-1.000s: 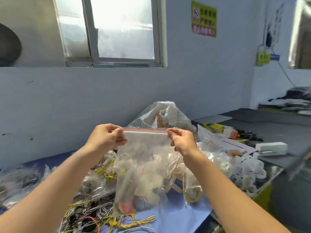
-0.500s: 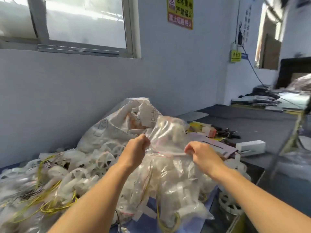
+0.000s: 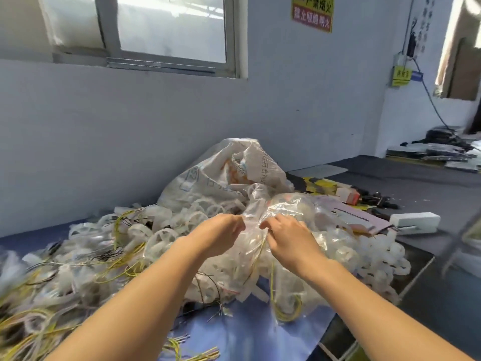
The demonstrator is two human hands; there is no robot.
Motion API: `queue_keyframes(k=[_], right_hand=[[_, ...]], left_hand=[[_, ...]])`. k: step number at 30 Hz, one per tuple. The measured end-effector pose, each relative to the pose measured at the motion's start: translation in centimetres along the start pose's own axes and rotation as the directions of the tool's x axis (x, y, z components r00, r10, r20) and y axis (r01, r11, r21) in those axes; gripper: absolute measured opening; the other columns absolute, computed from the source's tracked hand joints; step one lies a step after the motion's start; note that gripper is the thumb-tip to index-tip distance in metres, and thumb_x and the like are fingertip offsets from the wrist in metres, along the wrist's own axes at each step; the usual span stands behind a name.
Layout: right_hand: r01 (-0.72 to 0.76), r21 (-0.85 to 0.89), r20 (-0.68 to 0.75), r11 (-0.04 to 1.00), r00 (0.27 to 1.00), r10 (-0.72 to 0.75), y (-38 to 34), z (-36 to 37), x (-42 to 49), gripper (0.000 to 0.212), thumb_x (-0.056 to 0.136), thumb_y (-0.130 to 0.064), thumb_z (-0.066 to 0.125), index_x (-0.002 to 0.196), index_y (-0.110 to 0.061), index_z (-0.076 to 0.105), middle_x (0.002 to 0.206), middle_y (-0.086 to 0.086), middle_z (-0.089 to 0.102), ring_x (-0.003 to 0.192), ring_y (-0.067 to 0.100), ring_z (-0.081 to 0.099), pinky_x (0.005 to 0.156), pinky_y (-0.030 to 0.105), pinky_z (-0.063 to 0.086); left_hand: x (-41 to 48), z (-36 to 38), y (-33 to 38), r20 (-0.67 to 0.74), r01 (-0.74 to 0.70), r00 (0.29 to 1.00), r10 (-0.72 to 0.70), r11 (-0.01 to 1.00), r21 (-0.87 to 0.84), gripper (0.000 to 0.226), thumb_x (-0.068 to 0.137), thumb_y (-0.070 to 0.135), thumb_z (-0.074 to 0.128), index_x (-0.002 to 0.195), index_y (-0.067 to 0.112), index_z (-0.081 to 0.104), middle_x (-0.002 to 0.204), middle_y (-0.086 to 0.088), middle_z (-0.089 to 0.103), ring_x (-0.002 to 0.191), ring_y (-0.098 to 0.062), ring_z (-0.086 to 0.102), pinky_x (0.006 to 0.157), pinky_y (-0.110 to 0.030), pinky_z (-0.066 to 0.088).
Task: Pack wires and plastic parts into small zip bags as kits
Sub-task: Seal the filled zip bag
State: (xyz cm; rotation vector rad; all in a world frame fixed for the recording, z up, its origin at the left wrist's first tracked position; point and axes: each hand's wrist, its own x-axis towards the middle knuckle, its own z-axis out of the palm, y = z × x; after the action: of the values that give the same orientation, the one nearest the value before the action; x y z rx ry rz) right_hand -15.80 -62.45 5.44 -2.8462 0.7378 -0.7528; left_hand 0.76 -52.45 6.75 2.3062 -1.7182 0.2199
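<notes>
- I am seeing the left hand [image 3: 218, 234] pinching the crumpled top of a clear zip bag [image 3: 256, 241], its fingers curled tight on the film.
- The right hand [image 3: 289, 239] is pinching the same top just beside it in a narrow grip. I am judging that this keeps the mouth closed while the kit is being laid down.
- The bag is resting on the heap of filled bags, in front of the big sack [image 3: 223, 175].
- Yellow wires [image 3: 125, 261] and white plastic wheels [image 3: 164, 235] are lying to the left, likely kept there as stock within reach.
</notes>
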Motion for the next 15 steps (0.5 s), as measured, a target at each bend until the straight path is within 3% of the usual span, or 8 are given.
queue_keyframes(k=[3,6,10,15], right_hand=[[0.089,0.078,-0.033,0.993,0.996,-0.087,-6.7,0.9,-0.5,0.031,0.098,-0.023,0.042,0.127,-0.027,0.054,0.126,-0.003,0.057,0.12,0.02,0.048,0.102,0.04,0.038],[0.192,0.128,-0.025,0.973,0.981,-0.191,-14.3,2.6,-1.8,0.031,0.098,-0.026,0.043,0.128,-0.024,0.051,0.124,0.0,0.056,0.117,0.023,0.05,0.098,0.042,0.041],[0.326,0.233,-0.029,0.916,0.944,-0.329,-24.7,5.1,-4.1,0.029,0.098,-0.026,0.043,0.125,-0.025,0.052,0.124,-0.001,0.056,0.114,0.024,0.051,0.095,0.041,0.041],[0.48,0.304,-0.005,0.823,0.865,-0.503,-35.9,7.6,-7.5,0.03,0.098,-0.025,0.045,0.126,-0.026,0.052,0.122,-0.001,0.057,0.111,0.025,0.054,0.088,0.039,0.044]], left_hand=[[-5.1,-3.2,-1.5,-0.004,0.056,0.998,-0.056,0.998,0.021,0.025,0.103,0.022,0.041,0.116,0.021,0.063,0.115,0.0,0.067,0.103,-0.023,0.064,0.081,-0.032,0.05],[-11.7,-6.4,-4.1,-0.005,0.148,0.989,-0.148,0.988,0.048,0.022,0.103,0.02,0.041,0.106,0.016,0.061,0.107,-0.007,0.069,0.096,-0.028,0.065,0.08,-0.04,0.052],[-21.8,-10.4,-8.5,0.037,0.316,0.947,-0.32,0.945,0.079,0.016,0.098,0.013,0.045,0.085,0.018,0.054,0.095,-0.006,0.066,0.089,-0.03,0.062,0.074,-0.039,0.051],[-34.5,-14.3,-14.0,0.009,0.542,0.84,-0.542,0.84,-0.015,0.025,0.099,0.022,0.046,0.112,0.024,0.067,0.115,0.001,0.069,0.103,-0.017,0.062,0.087,-0.036,0.052]])
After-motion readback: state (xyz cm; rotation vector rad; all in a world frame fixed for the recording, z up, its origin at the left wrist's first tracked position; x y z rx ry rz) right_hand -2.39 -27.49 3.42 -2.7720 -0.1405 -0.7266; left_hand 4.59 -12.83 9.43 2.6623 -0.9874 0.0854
